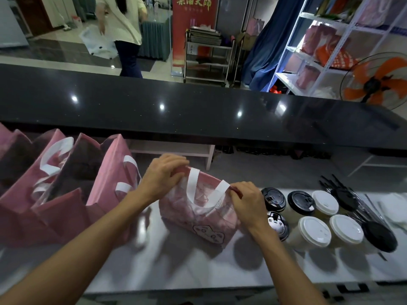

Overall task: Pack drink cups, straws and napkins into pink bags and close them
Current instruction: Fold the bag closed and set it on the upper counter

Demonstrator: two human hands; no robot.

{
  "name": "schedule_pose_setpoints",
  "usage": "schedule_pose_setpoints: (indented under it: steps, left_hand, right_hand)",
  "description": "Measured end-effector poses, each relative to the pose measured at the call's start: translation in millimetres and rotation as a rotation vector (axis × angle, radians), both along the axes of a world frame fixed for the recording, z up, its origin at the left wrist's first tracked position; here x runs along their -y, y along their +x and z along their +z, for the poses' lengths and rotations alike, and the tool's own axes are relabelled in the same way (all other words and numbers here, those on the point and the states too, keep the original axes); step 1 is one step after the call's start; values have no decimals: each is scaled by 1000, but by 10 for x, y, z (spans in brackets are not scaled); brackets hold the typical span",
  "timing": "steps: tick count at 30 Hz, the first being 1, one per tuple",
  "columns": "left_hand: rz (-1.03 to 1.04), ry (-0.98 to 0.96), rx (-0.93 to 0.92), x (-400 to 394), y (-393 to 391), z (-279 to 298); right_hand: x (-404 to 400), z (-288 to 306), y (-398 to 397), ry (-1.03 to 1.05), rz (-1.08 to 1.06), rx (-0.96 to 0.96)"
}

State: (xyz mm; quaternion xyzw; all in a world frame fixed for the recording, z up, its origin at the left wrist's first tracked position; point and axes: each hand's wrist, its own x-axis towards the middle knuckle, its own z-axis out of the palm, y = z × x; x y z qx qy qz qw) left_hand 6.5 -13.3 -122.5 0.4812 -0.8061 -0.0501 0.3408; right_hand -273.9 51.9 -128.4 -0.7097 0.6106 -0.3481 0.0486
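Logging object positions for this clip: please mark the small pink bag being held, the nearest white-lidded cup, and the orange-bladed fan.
Small pink bag (204, 227), head view, on its front panel.
Nearest white-lidded cup (314, 231), head view, on its lid.
Orange-bladed fan (374, 81), head view, on its dark hub.

Beyond the black counter ledge (198, 106) I see a person (123, 29) walking past a red banner (193, 23), a steel trolley (207, 53), white shelving (330, 51) at right, and an orange-bladed fan (378, 82) beside it.
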Motion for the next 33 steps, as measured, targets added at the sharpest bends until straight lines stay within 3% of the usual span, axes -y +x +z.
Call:
schedule_pose_setpoints:
  steps: [6,10,14,18,24,28,33]
  left_hand:
    - [164,3,-186,-374,-31,-197]
    - [188,77,-391,-903,-172,-350]
    - [162,238,-399,-1286,-240,-603]
    - [178,308,-277,-1349,-300,-805]
    - [228,172,-321,-1260,-261,-909]
    - [179,7,-286,-1203,-232,-948]
    - [193,-65,-396,-1138,-212,-865]
  right_hand:
    - [-68,-20,363,68,-113,235]
    - [-191,77,645,229,33,527]
    - [-425,19,605,246,86,702]
    - [-593,-316,434,326,138,597]
    - [-650,-565,452,369,187,227]
    - [-596,-685,464,410,87,269]
    - [-571,-733,440,235,8,191]
